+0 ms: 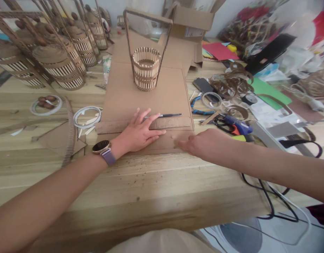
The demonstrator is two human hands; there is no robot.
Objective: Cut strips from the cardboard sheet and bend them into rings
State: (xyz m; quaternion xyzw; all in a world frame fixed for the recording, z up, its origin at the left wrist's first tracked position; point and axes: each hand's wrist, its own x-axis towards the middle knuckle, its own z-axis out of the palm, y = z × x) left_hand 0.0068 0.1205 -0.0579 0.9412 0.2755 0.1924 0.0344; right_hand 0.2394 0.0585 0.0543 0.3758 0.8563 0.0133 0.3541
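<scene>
My left hand (143,131) lies flat with its fingers spread on a cardboard strip (175,122) across the front of a large cardboard sheet (167,95). A dark pen (171,115) lies by its fingertips, partly hidden behind them. My right hand (195,142) is closed, its curled fingers low over the right end of the front cardboard piece (162,146). Its fingertips are blurred, and I cannot make out what they hold, if anything. Beyond both hands, a small round basket (146,72) of pale sticks and brown bands stands upright under a tall cardboard handle.
Several lidded stick lanterns (58,66) crowd the back left. Tape rolls (87,117) lie left of the sheet. On the right are blue-handled pliers (201,111), a blue glue gun (235,123), coiled brown strips (233,80) and a power strip (267,135). Cables hang over the front edge.
</scene>
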